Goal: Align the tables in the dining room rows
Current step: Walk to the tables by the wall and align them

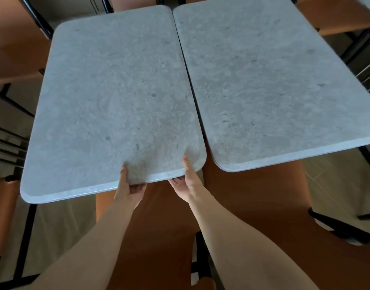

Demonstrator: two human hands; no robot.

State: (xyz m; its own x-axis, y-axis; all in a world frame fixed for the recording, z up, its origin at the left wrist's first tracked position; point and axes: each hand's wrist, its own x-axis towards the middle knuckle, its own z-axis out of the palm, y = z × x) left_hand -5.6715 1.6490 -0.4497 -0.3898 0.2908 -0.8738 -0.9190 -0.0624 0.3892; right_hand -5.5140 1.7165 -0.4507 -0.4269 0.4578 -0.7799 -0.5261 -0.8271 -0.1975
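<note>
Hands gripped the near edge of the left table (108, 97), left hand (128, 190) and right hand (187, 185) with thumbs on top, fingers hidden beneath, right table (274, 80) just beyond the right thumb, partly cut off.

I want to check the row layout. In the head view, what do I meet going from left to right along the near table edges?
Left grey stone-look rectangular table → left hand gripping its near edge → right hand gripping that same edge → narrow gap → right grey stone-look rectangular table.
</note>
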